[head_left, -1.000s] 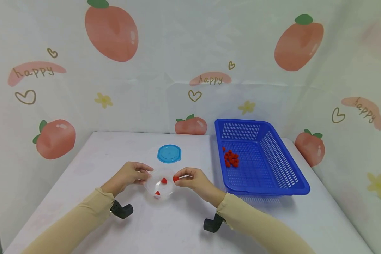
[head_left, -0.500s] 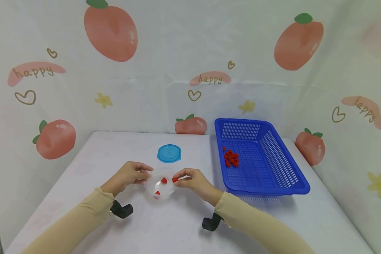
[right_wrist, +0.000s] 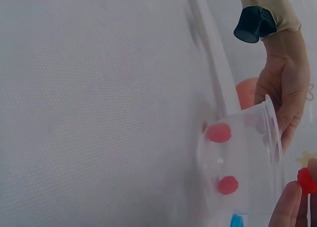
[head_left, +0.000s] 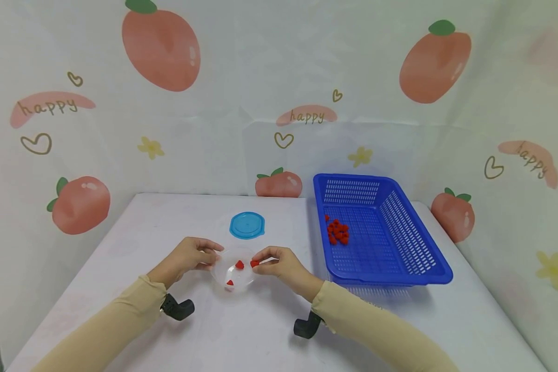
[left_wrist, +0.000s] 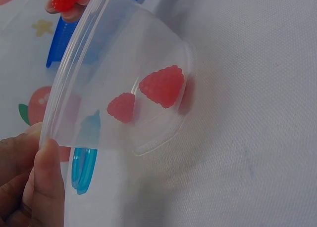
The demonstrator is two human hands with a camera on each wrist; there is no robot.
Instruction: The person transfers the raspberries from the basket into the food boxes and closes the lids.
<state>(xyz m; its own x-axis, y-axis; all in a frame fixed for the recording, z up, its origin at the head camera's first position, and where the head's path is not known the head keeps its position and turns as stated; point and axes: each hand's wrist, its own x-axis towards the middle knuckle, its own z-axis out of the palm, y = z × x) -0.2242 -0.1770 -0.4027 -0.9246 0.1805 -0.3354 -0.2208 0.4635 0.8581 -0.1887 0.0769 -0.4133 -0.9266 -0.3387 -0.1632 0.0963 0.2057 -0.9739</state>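
A clear plastic bowl [head_left: 246, 279] stands mid-table with two red raspberries [left_wrist: 163, 86] inside, seen through its wall in both wrist views. My left hand [head_left: 192, 258] pinches the bowl's left rim between thumb and fingers. At the opposite rim, my right hand [head_left: 283, 266] pinches a third raspberry [head_left: 254, 263] between thumb and fingertips. That raspberry appears just above the rim in the left wrist view. Behind the bowl lies a round blue lid [head_left: 247, 225], flat on the table.
A large blue plastic basket [head_left: 390, 274] stands at the right, with a cluster of red raspberries [head_left: 338, 232] along its left side. A printed cloth [head_left: 204, 129] hangs behind the white table [head_left: 232, 336].
My right hand has moved very slightly left with its raspberry, closer over the bowl. The left hand keeps its hold on the rim.
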